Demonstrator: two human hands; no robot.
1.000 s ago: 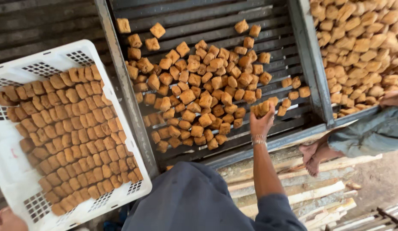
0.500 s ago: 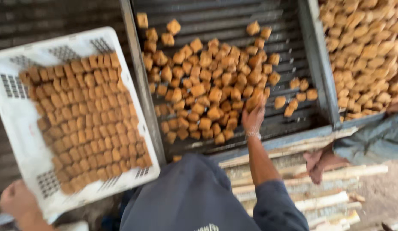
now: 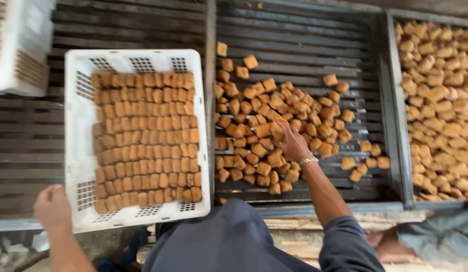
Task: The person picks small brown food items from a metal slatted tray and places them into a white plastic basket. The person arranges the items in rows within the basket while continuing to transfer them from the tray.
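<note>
Here the right hand (image 3: 293,143) closes loosely on golden-brown fried cubes (image 3: 274,131) heaped on the dark slatted metal tray (image 3: 304,50). The left hand (image 3: 52,207) grips the near-left corner of the white perforated plastic crate (image 3: 75,151), which holds neat cube rows.

Crate (image 3: 78,151) at centre left of the frame with cubes in rows (image 3: 143,141) inside, slatted rack (image 3: 304,40) at centre holding a loose cube pile (image 3: 254,126) (right hand (image 3: 293,143) on it), left hand (image 3: 52,207) at the crate's lower-left corner, fuller tray (image 3: 438,100) at the right edge, second crate (image 3: 22,45) upper left.
</note>
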